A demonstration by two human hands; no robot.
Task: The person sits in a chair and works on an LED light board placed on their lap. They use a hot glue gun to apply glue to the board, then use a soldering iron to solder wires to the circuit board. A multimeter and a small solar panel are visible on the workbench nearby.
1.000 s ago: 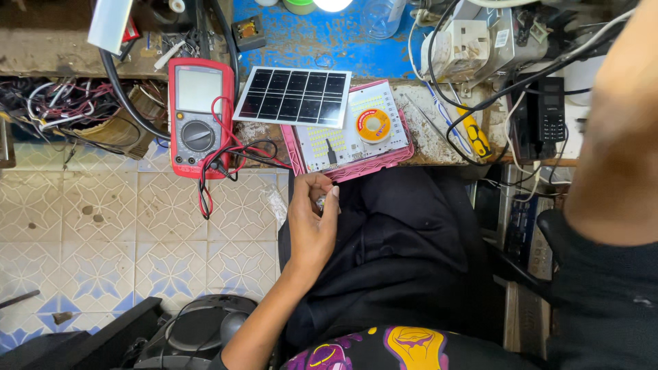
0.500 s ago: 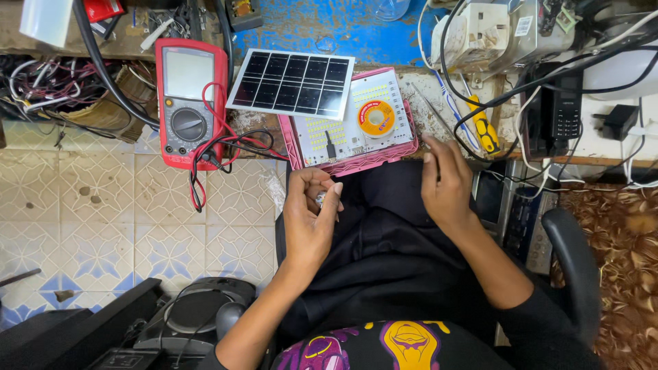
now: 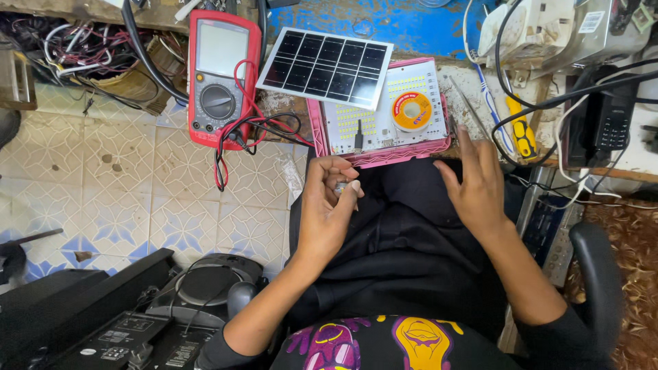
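The left hand (image 3: 329,205) is raised over the lap with thumb and fingertips pinched on a small grey metal piece (image 3: 340,186), too small to identify for sure; it may be a screw or a little fitting. The right hand (image 3: 476,181) is open and empty, fingers spread and pointing up toward the desk (image 3: 425,20), its fingertips just beside the lower right corner of the pink tray (image 3: 384,159) that holds a white LED board (image 3: 373,120) and an orange spool of solder (image 3: 411,109). As a judgement, the work is at a fetching stage: one part is secured in the left hand while the right is going for something at the desk edge, perhaps the thin metal probe (image 3: 469,109) or the yellow-handled screwdriver (image 3: 522,130) lying near it. That calls for a short, careful reach and a fine pinch, with the left hand kept steady so the small piece does not drop into the dark cloth of the lap. A solar panel (image 3: 325,67) overlaps the tray's upper left, and a red multimeter (image 3: 221,79) sits to its left with red and black leads (image 3: 236,137) looping toward the tray. Black and white cables (image 3: 548,96) cross the tool area and could snag the reach.
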